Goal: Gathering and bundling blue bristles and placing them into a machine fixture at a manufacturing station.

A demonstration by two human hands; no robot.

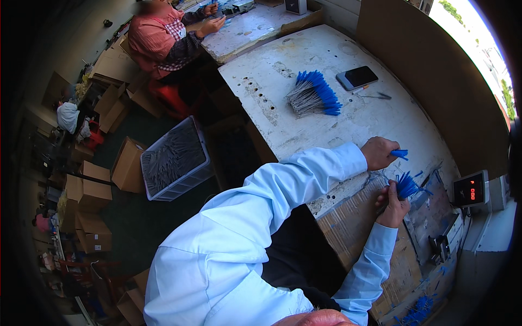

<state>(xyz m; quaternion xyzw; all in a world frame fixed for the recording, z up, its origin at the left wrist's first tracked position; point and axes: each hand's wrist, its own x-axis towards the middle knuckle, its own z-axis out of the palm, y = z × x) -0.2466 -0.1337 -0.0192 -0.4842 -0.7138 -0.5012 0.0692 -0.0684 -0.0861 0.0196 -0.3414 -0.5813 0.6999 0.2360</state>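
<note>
I count two hands of my own at work, the left hand and the right hand, and two more hands belonging to one other person at the far bench. On my bench I see one fanned pile of blue-tipped sticks, one dark phone, and one small scale with a red display. On the floor there is one grey crate full of sticks. The cardboard boxes around it number at least seven; I cannot count the farther ones exactly.
</note>
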